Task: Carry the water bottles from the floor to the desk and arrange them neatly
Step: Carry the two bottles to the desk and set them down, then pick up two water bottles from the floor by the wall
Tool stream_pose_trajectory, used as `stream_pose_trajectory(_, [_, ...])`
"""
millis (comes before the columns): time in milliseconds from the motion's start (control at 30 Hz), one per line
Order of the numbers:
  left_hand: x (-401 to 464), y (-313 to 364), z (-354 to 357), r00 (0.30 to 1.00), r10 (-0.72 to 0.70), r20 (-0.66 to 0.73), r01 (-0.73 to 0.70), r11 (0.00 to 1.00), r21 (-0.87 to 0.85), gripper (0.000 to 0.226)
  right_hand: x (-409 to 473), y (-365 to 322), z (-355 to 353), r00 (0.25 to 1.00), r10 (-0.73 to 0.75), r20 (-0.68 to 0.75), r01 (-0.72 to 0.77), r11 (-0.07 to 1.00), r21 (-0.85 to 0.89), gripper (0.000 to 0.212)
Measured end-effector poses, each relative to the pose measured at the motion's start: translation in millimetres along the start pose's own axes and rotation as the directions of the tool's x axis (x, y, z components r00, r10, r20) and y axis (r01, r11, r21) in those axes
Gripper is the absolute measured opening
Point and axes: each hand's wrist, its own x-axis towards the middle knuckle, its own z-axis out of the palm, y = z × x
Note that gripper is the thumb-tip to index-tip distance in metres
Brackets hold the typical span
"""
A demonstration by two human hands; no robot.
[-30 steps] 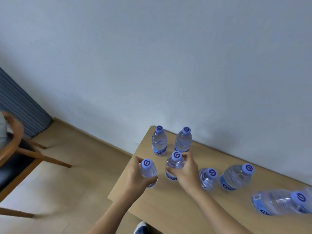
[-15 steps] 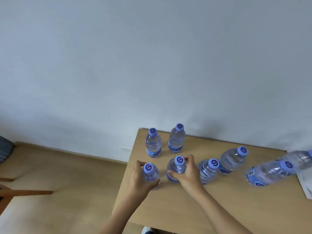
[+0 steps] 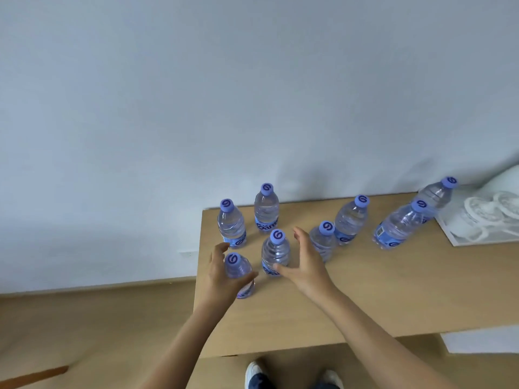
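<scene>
Nearest, at the bottom edge, the tips of two shoes [image 3: 293,376] stand on the wooden floor [image 3: 84,327] below the near edge of the counter [image 3: 365,293]. Above them both forearms reach out over the counter's left end. The left hand [image 3: 217,277] curls loosely round the nearest bottle [image 3: 238,272], thumb across its front and fingers [image 3: 220,248] behind its neck, so it seems to grip the bottle lightly, though how firm the contact is cannot be told. The right hand [image 3: 304,263] is spread wide and holds nothing; its thumb tip lies at the label of the middle bottle [image 3: 275,254], touching or just short of it, and its fingers stand clear of that bottle's right side. Just behind the right hand a short-looking bottle [image 3: 323,240] stands upright. Beyond the left hand two bottles [image 3: 231,224] stand side by side near the wall [image 3: 252,94], the second [image 3: 266,209] a little farther back. To the right of the right hand come another upright bottle [image 3: 351,220], then a pair of bottles [image 3: 400,226] close together, the rear one [image 3: 436,192] near a white sheet with a drawing [image 3: 483,220].
</scene>
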Motion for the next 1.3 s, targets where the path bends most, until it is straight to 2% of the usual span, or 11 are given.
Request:
stream_pose_trajectory(100, [-2,30,-8,0.982,0.184,-0.037,-0.179,0.978,0.111,0.066,-16,-11,-18,1.000,-0.009,-0.017,0.011,0.997,0.077,0.086])
stream_pose_trajectory(233, [-23,72,6,0.929,0.370,0.018,-0.366,0.908,0.206,0.050,-49,-9,-58,1.000,-0.008,-0.025,0.012,0.985,0.170,0.079])
stream_pose_trajectory(467, [-104,140,105,0.894,0.414,0.172,-0.436,0.892,0.122,0.050,-149,57,-165,0.981,0.122,-0.150,-0.083,0.966,0.246,0.073])
stream_pose_trajectory(633, [-177,187,207,0.828,0.439,0.348,-0.473,0.881,0.012,0.045,-252,128,-258,0.918,0.270,-0.292,-0.184,0.939,0.290,0.072])
stream_pose_trajectory(767, [-240,226,291,0.722,0.476,0.501,-0.522,0.851,-0.056,0.042,-341,183,-322,0.811,0.402,-0.426,-0.245,0.893,0.377,0.072])
stream_pose_trajectory(933, [-319,275,386,0.517,0.509,0.689,-0.589,0.795,-0.145,0.040,-445,240,-380,0.617,0.552,-0.561,-0.276,0.819,0.503,0.070])
stream_pose_trajectory(1133, [-386,332,492,0.268,0.529,0.805,-0.645,0.720,-0.258,0.039,-530,299,-437,0.377,0.685,-0.623,-0.288,0.726,0.624,0.072])
stream_pose_trajectory(1300, [-418,376,596,0.159,0.500,0.851,-0.626,0.718,-0.305,0.037,-564,354,-494,0.230,0.746,-0.625,-0.265,0.666,0.697,0.072])
